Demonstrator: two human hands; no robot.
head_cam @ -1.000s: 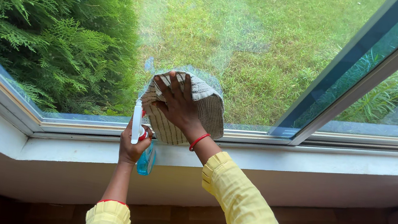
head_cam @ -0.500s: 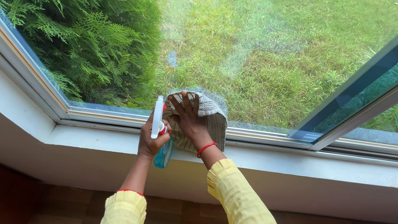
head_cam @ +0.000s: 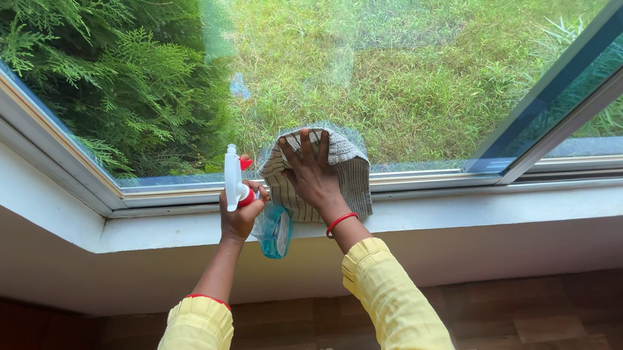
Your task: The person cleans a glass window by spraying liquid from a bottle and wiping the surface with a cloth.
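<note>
At centre frame my right hand (head_cam: 315,175) presses flat, fingers spread, on a soft, limp beige striped cloth (head_cam: 343,175) against the glass pane (head_cam: 388,66), while my left hand (head_cam: 237,217) grips a light, probably slippery blue plastic spray bottle (head_cam: 273,230) by its neck.

Bright daylight floods through the window glass (head_cam: 389,58), hazy with pale glare; everything stays sharp.

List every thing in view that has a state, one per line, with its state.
Cloth: spread flat against the glass under the right hand.
Spray bottle: gripped by the left hand, nozzle up, blue liquid inside.
Window pane: shut, hazy with smears above the cloth.
Sliding frame: closed against the sill.
Right hand: open, fingers spread.
Left hand: closed on the bottle.
</note>
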